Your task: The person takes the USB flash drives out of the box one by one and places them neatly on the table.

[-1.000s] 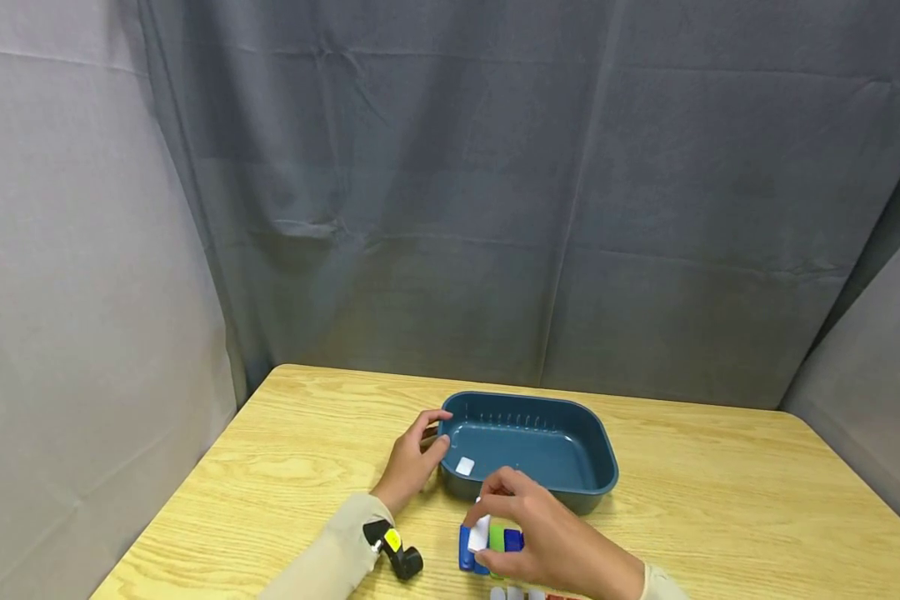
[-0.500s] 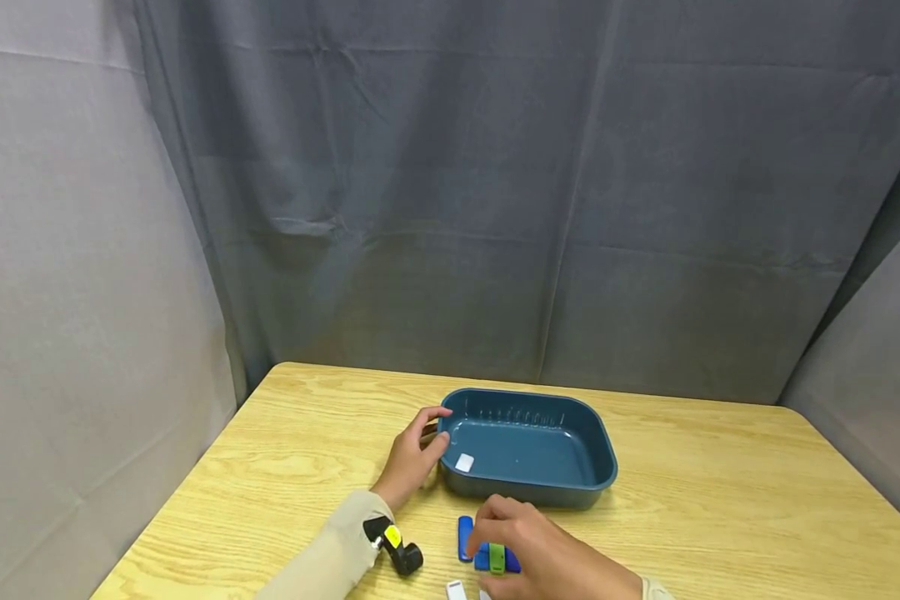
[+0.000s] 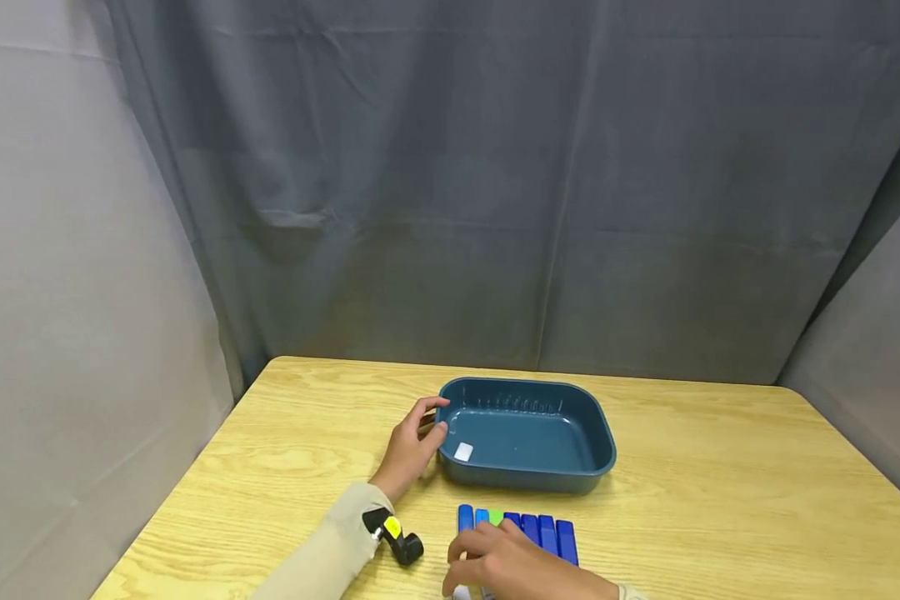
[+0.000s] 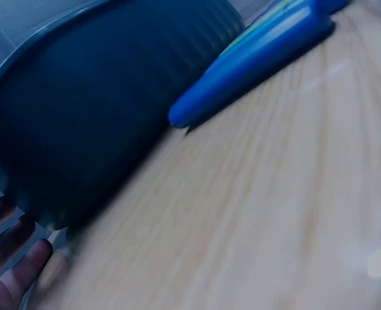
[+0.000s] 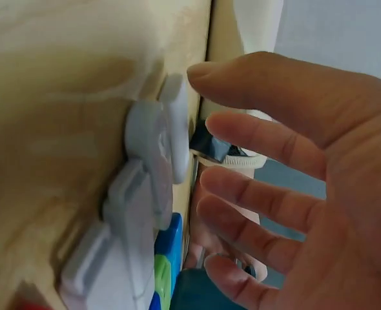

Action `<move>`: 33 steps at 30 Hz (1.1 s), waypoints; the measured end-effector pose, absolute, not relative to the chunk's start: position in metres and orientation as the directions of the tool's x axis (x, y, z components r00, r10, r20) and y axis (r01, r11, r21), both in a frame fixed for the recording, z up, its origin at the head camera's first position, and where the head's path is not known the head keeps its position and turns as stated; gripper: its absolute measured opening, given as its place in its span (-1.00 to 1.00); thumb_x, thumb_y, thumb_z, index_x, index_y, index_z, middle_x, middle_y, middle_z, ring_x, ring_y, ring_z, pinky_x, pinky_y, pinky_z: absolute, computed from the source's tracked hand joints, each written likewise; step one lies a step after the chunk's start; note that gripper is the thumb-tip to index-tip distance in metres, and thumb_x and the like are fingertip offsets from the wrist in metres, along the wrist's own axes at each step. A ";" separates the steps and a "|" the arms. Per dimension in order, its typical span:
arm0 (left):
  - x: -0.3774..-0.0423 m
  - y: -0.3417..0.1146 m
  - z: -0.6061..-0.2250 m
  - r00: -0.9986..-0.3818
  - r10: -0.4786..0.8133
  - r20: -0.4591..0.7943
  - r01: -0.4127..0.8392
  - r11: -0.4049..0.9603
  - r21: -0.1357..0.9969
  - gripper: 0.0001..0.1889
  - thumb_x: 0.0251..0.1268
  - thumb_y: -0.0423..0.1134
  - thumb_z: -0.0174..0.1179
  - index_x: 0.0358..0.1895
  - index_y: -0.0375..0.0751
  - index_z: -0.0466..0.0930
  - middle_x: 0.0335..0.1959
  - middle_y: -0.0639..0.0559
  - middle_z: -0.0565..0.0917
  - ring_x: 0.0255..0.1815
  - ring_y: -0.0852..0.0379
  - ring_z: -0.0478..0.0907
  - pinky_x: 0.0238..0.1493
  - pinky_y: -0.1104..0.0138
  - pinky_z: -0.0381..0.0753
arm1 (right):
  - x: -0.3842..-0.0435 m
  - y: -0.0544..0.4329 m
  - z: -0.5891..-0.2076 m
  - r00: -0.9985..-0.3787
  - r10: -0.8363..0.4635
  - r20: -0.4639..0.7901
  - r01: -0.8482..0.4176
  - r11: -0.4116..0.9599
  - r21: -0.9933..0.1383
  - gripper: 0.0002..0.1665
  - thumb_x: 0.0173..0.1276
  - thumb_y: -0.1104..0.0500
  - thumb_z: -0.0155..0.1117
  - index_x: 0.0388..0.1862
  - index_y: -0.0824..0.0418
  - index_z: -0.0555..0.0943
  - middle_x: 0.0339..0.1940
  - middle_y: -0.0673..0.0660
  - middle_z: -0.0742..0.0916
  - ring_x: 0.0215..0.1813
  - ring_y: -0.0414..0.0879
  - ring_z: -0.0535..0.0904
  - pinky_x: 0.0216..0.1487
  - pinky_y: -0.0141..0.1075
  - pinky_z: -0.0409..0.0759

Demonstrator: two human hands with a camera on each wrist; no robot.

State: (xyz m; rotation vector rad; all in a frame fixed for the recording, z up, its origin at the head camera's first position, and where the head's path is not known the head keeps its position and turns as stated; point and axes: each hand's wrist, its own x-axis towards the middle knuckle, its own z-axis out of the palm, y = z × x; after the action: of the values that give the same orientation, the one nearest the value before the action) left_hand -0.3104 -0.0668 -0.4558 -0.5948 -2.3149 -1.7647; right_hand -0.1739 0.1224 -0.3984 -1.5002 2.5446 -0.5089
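A dark teal plastic tub (image 3: 525,480) stands on the wooden table, a small white square (image 3: 462,452) on its floor. My left hand (image 3: 407,446) rests at its left end, thumb and index fingertips at the rim. In the left wrist view the fingers (image 4: 26,258) lie against its outer corner. My right hand (image 3: 506,562) hovers palm down over the near pieces. Its fingers stand spread in the right wrist view, beside a flat white rounded plastic piece (image 5: 176,129), with nothing between them. Several more white pieces (image 5: 148,161) lie close together under it.
A row of flat plastic sticks lies before the tub: a blue one (image 3: 466,518), a green one (image 3: 495,517) and several dark blue ones (image 3: 566,542). Something red (image 5: 32,306) shows at the right wrist view's lower edge. A grey curtain (image 3: 420,208) hangs behind the table.
My right hand, which pinched a white piece a second ago, has drawn back toward the near edge and released it among the white ones. The blue row shows more. The left hand stays put.
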 end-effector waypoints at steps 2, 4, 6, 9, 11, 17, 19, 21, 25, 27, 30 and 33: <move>-0.302 -0.068 -0.445 -0.905 0.216 0.366 0.410 0.215 0.886 -0.64 0.38 -0.36 0.06 0.21 -0.26 0.43 0.27 -0.21 0.45 0.22 -0.30 0.44 0.20 -0.03 0.47 | -0.172 0.120 -0.401 -0.497 -0.867 0.028 -0.812 0.454 -0.367 -0.72 0.31 -0.18 0.25 -0.04 -0.21 0.66 -0.01 -0.18 0.58 -0.03 -0.34 0.40 -0.21 -0.44 0.34; -0.294 -0.069 -0.437 -0.904 0.224 0.364 0.411 0.217 0.886 -0.64 0.38 -0.36 0.05 0.21 -0.28 0.43 0.27 -0.24 0.45 0.22 -0.32 0.44 0.20 -0.03 0.47 | -0.171 0.119 -0.403 -0.499 -0.867 0.019 -0.811 0.459 -0.364 -0.73 0.31 -0.17 0.25 -0.06 -0.20 0.67 -0.03 -0.18 0.59 -0.06 -0.35 0.38 -0.24 -0.44 0.32; -0.292 -0.071 -0.436 -0.907 0.225 0.355 0.403 0.224 0.887 -0.64 0.39 -0.36 0.05 0.22 -0.29 0.42 0.28 -0.23 0.45 0.23 -0.30 0.44 0.21 -0.01 0.47 | -0.171 0.118 -0.404 -0.495 -0.869 0.015 -0.814 0.458 -0.356 -0.73 0.32 -0.17 0.23 -0.07 -0.19 0.68 -0.05 -0.19 0.58 -0.08 -0.36 0.37 -0.25 -0.45 0.29; -0.292 -0.073 -0.436 -0.912 0.219 0.346 0.392 0.222 0.893 -0.63 0.38 -0.37 0.06 0.22 -0.29 0.42 0.29 -0.23 0.43 0.23 -0.31 0.43 0.21 0.00 0.47 | -0.170 0.116 -0.405 -0.485 -0.874 0.021 -0.829 0.452 -0.329 -0.74 0.32 -0.18 0.23 -0.09 -0.19 0.69 -0.08 -0.20 0.59 -0.11 -0.37 0.37 -0.26 -0.47 0.26; -0.292 -0.075 -0.436 -0.915 0.215 0.343 0.386 0.214 0.897 -0.63 0.38 -0.38 0.06 0.23 -0.28 0.42 0.30 -0.23 0.42 0.24 -0.31 0.42 0.22 0.00 0.46 | -0.169 0.114 -0.405 -0.478 -0.878 0.026 -0.840 0.448 -0.308 -0.76 0.31 -0.18 0.24 -0.10 -0.20 0.68 -0.08 -0.21 0.59 -0.11 -0.37 0.37 -0.26 -0.48 0.26; -0.292 -0.078 -0.437 -0.915 0.204 0.347 0.387 0.210 0.898 -0.63 0.37 -0.39 0.05 0.22 -0.28 0.42 0.30 -0.23 0.42 0.24 -0.31 0.42 0.24 0.00 0.45 | -0.166 0.112 -0.400 -0.461 -0.886 0.049 -0.864 0.435 -0.253 -0.84 0.24 -0.11 0.34 -0.20 -0.21 0.69 -0.10 -0.19 0.59 -0.11 -0.35 0.41 -0.23 -0.46 0.28; -0.293 -0.079 -0.436 -0.914 0.202 0.352 0.392 0.217 0.894 -0.63 0.37 -0.37 0.05 0.22 -0.28 0.42 0.30 -0.23 0.43 0.24 -0.30 0.43 0.23 0.01 0.46 | -0.165 0.111 -0.398 -0.468 -0.882 0.043 -0.859 0.443 -0.256 -0.85 0.21 -0.09 0.37 -0.23 -0.20 0.69 -0.11 -0.19 0.58 -0.11 -0.35 0.41 -0.23 -0.45 0.29; -0.293 -0.079 -0.436 -0.913 0.201 0.355 0.395 0.219 0.892 -0.63 0.37 -0.36 0.06 0.23 -0.27 0.42 0.29 -0.22 0.44 0.24 -0.30 0.43 0.22 0.01 0.47 | -0.164 0.111 -0.396 -0.485 -0.874 0.026 -0.846 0.462 -0.267 -0.85 0.19 -0.09 0.40 -0.24 -0.21 0.69 -0.12 -0.20 0.57 -0.12 -0.36 0.41 -0.22 -0.44 0.30; -0.293 -0.081 -0.434 -0.914 0.197 0.355 0.394 0.215 0.894 -0.62 0.37 -0.38 0.06 0.23 -0.28 0.42 0.27 -0.21 0.46 0.24 -0.30 0.43 0.22 0.01 0.46 | -0.164 0.110 -0.392 -0.515 -0.857 -0.030 -0.813 0.499 -0.300 -0.81 0.15 -0.11 0.43 -0.23 -0.23 0.68 -0.14 -0.21 0.57 -0.16 -0.37 0.39 -0.23 -0.45 0.32; -0.292 -0.082 -0.433 -0.915 0.197 0.353 0.392 0.217 0.894 -0.62 0.37 -0.39 0.06 0.23 -0.29 0.42 0.26 -0.21 0.47 0.24 -0.30 0.43 0.22 0.01 0.46 | -0.163 0.109 -0.390 -0.524 -0.850 -0.053 -0.802 0.514 -0.306 -0.78 0.13 -0.14 0.43 -0.22 -0.25 0.68 -0.15 -0.22 0.56 -0.18 -0.37 0.37 -0.24 -0.46 0.33; -0.291 -0.083 -0.433 -0.916 0.200 0.348 0.389 0.225 0.893 -0.62 0.38 -0.38 0.06 0.23 -0.30 0.42 0.26 -0.22 0.47 0.25 -0.29 0.43 0.23 0.02 0.46 | -0.162 0.109 -0.390 -0.535 -0.842 -0.070 -0.794 0.529 -0.300 -0.75 0.10 -0.18 0.44 -0.22 -0.26 0.67 -0.17 -0.23 0.55 -0.21 -0.37 0.35 -0.27 -0.47 0.32; -0.291 -0.084 -0.433 -0.918 0.204 0.340 0.383 0.232 0.894 -0.62 0.39 -0.37 0.05 0.24 -0.31 0.41 0.27 -0.23 0.46 0.25 -0.27 0.43 0.23 0.03 0.46 | -0.161 0.109 -0.390 -0.547 -0.833 -0.082 -0.786 0.545 -0.291 -0.72 0.08 -0.22 0.43 -0.22 -0.27 0.65 -0.18 -0.23 0.54 -0.22 -0.36 0.34 -0.28 -0.46 0.32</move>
State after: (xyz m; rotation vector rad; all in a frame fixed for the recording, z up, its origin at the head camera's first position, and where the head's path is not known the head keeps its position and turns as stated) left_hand -0.2905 -0.0843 -0.4328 -0.5627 -2.3424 -1.7703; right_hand -0.1613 0.1090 -0.3901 -1.3672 2.5709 -0.3253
